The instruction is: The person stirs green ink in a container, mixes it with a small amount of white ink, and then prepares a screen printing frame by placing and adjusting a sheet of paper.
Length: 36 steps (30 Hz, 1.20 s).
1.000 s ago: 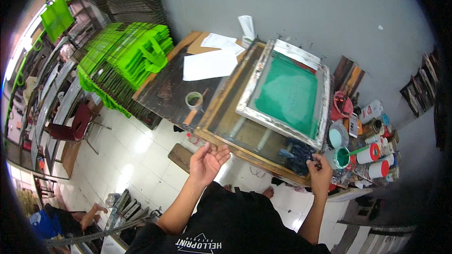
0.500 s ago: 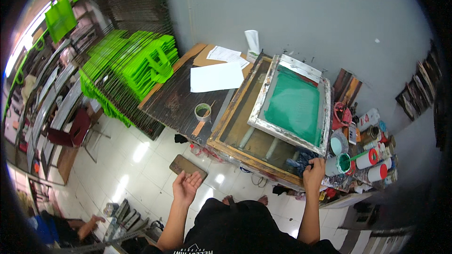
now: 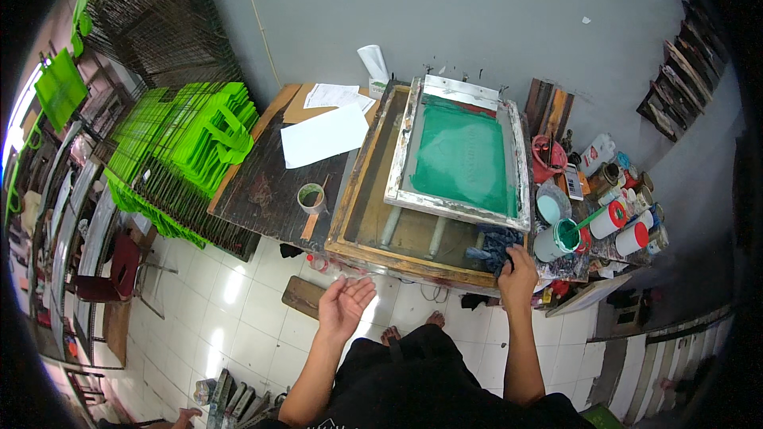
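My left hand [image 3: 347, 307] hangs in front of the table with its palm turned up. Its fingers are spread a little and nothing lies in it. On the right, my right hand [image 3: 518, 276] has its fingers curled at the edge of a crumpled dark blue rag [image 3: 494, 246]. The rag sits at the near right corner of a wooden-edged screen-printing table [image 3: 413, 266]. Just beyond it, a screen frame [image 3: 456, 208] with peeling white paint lies tilted on the table. Green ink [image 3: 462, 155] covers most of its mesh.
An open tub of green ink [image 3: 556, 242] with a green-handled tool stands right of my right hand, among several jars. White paper [image 3: 324, 140] and a roll of tape [image 3: 311, 198] lie on the dark tabletop. Green bags [image 3: 211, 131] fill a rack at left.
The view has shifted, so the table appears further left and higher. My left hand has moved right and keeps its palm up. My right hand stays by the rag.
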Tool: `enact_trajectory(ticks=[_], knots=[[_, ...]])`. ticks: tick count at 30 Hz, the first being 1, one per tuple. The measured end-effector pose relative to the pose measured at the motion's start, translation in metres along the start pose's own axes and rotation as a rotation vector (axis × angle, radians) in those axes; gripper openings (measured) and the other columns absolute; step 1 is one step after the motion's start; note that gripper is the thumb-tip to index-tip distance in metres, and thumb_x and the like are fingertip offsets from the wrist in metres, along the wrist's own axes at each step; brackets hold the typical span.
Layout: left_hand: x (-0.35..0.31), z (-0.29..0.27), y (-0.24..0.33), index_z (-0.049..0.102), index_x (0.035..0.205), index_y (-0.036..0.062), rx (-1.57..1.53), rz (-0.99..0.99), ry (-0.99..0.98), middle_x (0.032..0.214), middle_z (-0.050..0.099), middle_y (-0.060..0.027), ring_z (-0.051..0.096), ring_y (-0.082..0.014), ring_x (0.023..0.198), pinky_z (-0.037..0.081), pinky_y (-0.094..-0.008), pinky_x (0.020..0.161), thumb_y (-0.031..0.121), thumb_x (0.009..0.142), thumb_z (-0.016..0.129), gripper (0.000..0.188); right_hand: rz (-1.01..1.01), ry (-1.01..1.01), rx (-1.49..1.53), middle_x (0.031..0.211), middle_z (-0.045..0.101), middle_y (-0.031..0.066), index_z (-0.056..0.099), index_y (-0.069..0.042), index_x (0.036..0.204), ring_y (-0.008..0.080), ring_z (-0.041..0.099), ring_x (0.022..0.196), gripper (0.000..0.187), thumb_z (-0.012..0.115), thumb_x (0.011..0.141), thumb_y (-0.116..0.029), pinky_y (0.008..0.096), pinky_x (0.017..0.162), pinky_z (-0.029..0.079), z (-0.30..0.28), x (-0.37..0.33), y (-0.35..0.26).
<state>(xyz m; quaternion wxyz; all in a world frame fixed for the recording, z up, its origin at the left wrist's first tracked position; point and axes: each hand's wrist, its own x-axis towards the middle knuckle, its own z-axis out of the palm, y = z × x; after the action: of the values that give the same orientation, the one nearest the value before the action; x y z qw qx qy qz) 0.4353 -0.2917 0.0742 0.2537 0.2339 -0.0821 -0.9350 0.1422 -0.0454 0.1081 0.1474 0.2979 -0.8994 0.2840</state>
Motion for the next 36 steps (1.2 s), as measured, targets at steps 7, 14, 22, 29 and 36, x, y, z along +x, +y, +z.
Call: enact_trajectory(ticks=[7,14,22,29,36], knots=[[0.022,0.047,-0.029,0.063,0.100,-0.0011,0.082,-0.103,-0.119,0.116,0.069,-0.0256,0.068,-0.0348,0.110,0.053,-0.0478,0.103,0.027,0.104,0.051,0.031,0.055,-0.132,0.036,0.140,0.057,0.0218,0.064,0.002,0.124,0.0419,0.056,0.125,0.044,0.063,0.081,0.002,0.0482,0.107,0.045,-0.010,-0.004,-0.009],[0.039,0.076,-0.058,0.062,0.101,-0.0018,0.111,-0.129,-0.112,0.116,0.069,-0.0261,0.068,-0.0348,0.109,0.053,-0.0475,0.102,0.027,0.104,0.051,0.031,0.042,-0.197,0.048,0.143,0.056,0.0224,0.064,0.001,0.126,0.0412,0.055,0.128,0.044,0.065,0.082,-0.001,0.0475,0.109,0.044,-0.008,0.001,0.003],[0.062,0.106,-0.097,0.065,0.103,-0.0021,0.146,-0.213,-0.127,0.119,0.068,-0.0275,0.067,-0.0362,0.113,0.052,-0.0473,0.105,0.026,0.105,0.049,0.033,-0.025,-0.184,0.164,0.132,0.062,0.0199,0.067,-0.003,0.116,0.0400,0.060,0.118,0.042,0.070,0.075,0.001,0.0458,0.102,0.048,-0.009,0.012,0.018],[0.096,0.158,-0.125,0.062,0.113,-0.0057,0.114,-0.181,-0.239,0.128,0.064,-0.0294,0.062,-0.0381,0.123,0.048,-0.0494,0.110,0.033,0.106,0.048,0.042,-0.047,-0.174,0.373,0.102,0.059,0.0141,0.067,-0.004,0.101,0.0371,0.061,0.102,0.031,0.070,0.072,0.005,0.0469,0.087,0.050,-0.010,0.028,0.033],[0.102,0.185,-0.153,0.056,0.126,-0.0092,0.088,-0.173,-0.310,0.142,0.053,-0.0320,0.050,-0.0397,0.138,0.040,-0.0519,0.117,0.043,0.107,0.044,0.057,0.017,-0.252,0.511,0.099,0.061,0.0137,0.071,-0.003,0.097,0.0356,0.062,0.100,0.023,0.069,0.075,0.004,0.0443,0.086,0.051,-0.014,0.030,0.041]])
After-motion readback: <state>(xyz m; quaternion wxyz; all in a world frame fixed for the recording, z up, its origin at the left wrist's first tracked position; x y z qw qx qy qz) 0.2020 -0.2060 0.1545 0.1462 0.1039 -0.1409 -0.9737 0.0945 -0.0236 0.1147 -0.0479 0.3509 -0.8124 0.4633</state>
